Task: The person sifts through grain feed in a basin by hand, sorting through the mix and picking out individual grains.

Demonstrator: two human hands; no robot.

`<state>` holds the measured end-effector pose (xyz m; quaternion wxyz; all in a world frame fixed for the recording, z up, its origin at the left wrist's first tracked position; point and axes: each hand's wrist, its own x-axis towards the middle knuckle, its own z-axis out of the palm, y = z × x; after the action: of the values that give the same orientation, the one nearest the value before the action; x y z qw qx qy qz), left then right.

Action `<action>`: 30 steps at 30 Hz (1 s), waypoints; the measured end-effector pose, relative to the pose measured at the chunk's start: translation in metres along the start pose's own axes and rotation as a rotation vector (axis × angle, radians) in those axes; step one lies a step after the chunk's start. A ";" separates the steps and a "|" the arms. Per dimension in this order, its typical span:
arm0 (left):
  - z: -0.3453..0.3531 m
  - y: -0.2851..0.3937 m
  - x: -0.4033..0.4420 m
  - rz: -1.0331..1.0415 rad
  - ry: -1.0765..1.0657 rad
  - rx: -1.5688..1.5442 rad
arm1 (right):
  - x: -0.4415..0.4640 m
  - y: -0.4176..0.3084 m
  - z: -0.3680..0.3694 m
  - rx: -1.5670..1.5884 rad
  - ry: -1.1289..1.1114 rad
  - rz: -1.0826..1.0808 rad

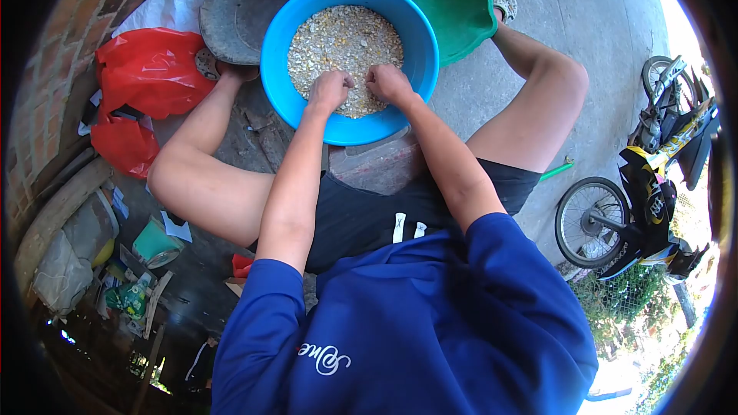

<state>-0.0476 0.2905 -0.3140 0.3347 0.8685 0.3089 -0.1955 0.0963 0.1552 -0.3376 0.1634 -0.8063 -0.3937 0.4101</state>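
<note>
Concrete ground [553,23] stretches beside a blue basin [425,42]; left hand [330,91] and right hand [389,83] curl at crushed grain [346,38], any pinch unclear.

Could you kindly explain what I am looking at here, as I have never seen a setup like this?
Of course. There is no robot, just a person's bare hands. The single picture comes from a camera worn on the person's head, looking forward and down, so the shirt appears at the bottom.

The left hand and right hand are both in a blue basin, at the coarse, pale yellowish grain inside. Their fingers are curled; whether they grip any grain, I cannot tell.

Beyond the basin are a dark tub and a green one. A red bag lies to the left, and a motorbike stands to the right.
</note>
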 end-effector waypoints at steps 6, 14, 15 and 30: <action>0.006 0.005 0.000 0.043 0.033 0.096 | 0.004 0.008 0.002 0.039 -0.031 -0.013; 0.011 0.007 0.001 0.034 0.021 0.186 | 0.011 0.021 0.010 0.303 -0.039 -0.039; 0.011 0.008 0.002 0.028 0.017 0.208 | 0.012 0.021 0.010 0.394 -0.048 -0.031; 0.017 -0.008 0.034 -0.233 -0.099 -0.932 | 0.013 -0.003 -0.033 1.313 -0.496 0.167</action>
<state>-0.0302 0.2969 -0.3485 0.6784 0.5753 0.4425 -0.1137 0.1250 0.1691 -0.3225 0.4896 -0.4515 -0.0277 0.7455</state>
